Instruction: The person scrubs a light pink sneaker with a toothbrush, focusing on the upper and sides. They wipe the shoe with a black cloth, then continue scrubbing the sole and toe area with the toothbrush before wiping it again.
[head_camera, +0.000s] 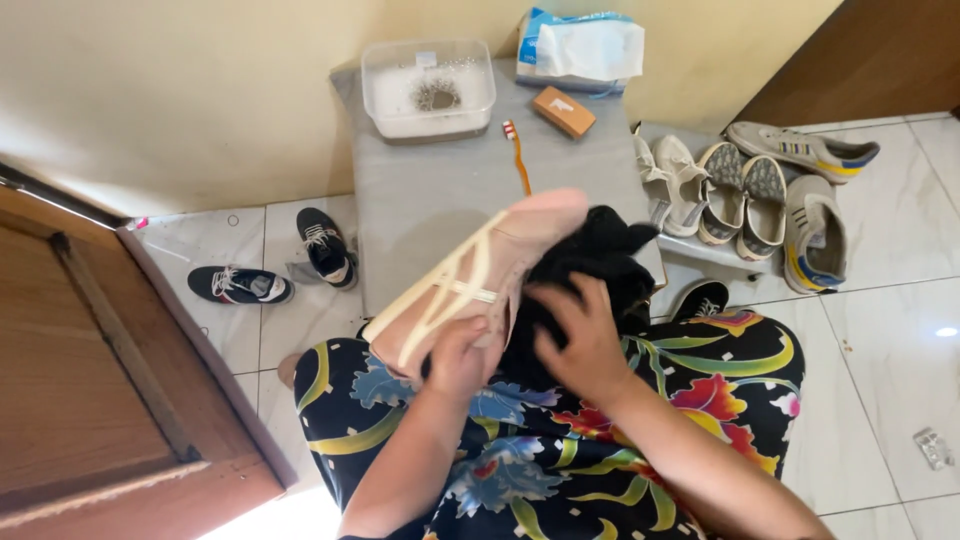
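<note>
My left hand (458, 355) grips a pale pink shoe (470, 280) by its edge, sole side turned up and tilted over my lap. My right hand (580, 340) presses a black cloth (600, 255) against the shoe's side. Both hands are above my knees, which are covered by a dark floral garment (690, 380). An orange-handled toothbrush (518, 155) lies on the grey table (420, 200) just beyond the shoe.
On the table stand a clear plastic tub (428, 88) of white foamy liquid, a brown block (563, 110) and a tissue pack (580, 50). Two black sneakers (280, 265) lie on the tiles at left. Several light shoes (750, 190) sit at right. A wooden door (90, 370) stands at left.
</note>
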